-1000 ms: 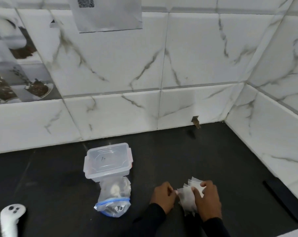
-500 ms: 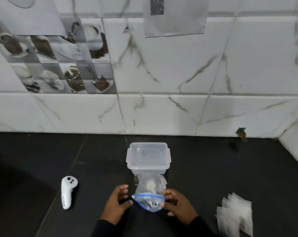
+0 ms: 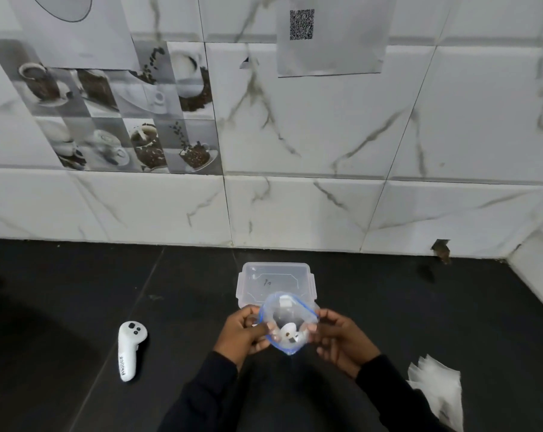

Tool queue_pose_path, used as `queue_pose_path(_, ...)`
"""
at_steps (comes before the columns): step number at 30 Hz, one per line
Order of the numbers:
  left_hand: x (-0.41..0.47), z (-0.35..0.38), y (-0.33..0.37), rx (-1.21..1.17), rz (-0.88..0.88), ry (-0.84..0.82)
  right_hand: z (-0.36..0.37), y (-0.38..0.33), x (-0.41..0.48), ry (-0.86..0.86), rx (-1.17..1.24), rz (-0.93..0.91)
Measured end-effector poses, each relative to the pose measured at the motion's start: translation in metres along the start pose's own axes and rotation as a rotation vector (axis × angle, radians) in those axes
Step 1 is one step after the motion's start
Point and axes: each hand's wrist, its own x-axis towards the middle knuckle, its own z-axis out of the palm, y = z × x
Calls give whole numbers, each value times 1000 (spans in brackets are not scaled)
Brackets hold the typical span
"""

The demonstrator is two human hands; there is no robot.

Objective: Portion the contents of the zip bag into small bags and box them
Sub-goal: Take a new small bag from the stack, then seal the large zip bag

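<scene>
A clear zip bag [image 3: 287,325] with a blue zip rim is held up above the black counter, its mouth pulled open toward me. Small white pieces lie inside it. My left hand [image 3: 243,333] grips the bag's left edge and my right hand [image 3: 338,338] grips its right edge. Just behind the bag stands a clear plastic box [image 3: 274,280] with its lid on. A loose stack of small white bags [image 3: 436,389] lies on the counter at the lower right.
A white handheld controller [image 3: 128,350] lies on the black counter [image 3: 61,307] to the left. The marble-tiled wall [image 3: 295,210] runs along the back and turns forward at the right. A QR-code sheet [image 3: 329,35] hangs on the wall.
My hands put down the small bags at the right, moved to the zip bag, lifted it off the counter and pulled its mouth open. The view swung left.
</scene>
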Motion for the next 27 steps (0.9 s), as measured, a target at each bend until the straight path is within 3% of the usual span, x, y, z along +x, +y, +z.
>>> queue_pose_path(5, 8, 22, 33, 107, 61, 78, 13, -34, 0, -46, 83, 31)
queue_pose_path(9, 11, 23, 42, 148, 74, 205, 13, -42, 1, 68, 149, -2)
queue_pose_path(12, 10, 26, 41, 214, 133, 296, 14, -33, 4, 341, -190, -167)
queue_pose_path(14, 0, 37, 41, 320, 161, 244, 18, -24, 3, 522, -613, -366)
queue_pose_path(17, -12, 54, 45, 413, 241, 107, 26, -16, 1, 626, -1030, -406)
queue_pose_path(23, -26, 47, 44, 437, 328, 42, 9, -21, -2, 646, -880, -331)
queue_pose_path(25, -29, 45, 36, 561, 344, -19, 8, -20, -5, 590, -911, -310)
queue_pose_path(27, -29, 46, 29, 719, 335, 59, 9, -15, -7, 550, -940, -291)
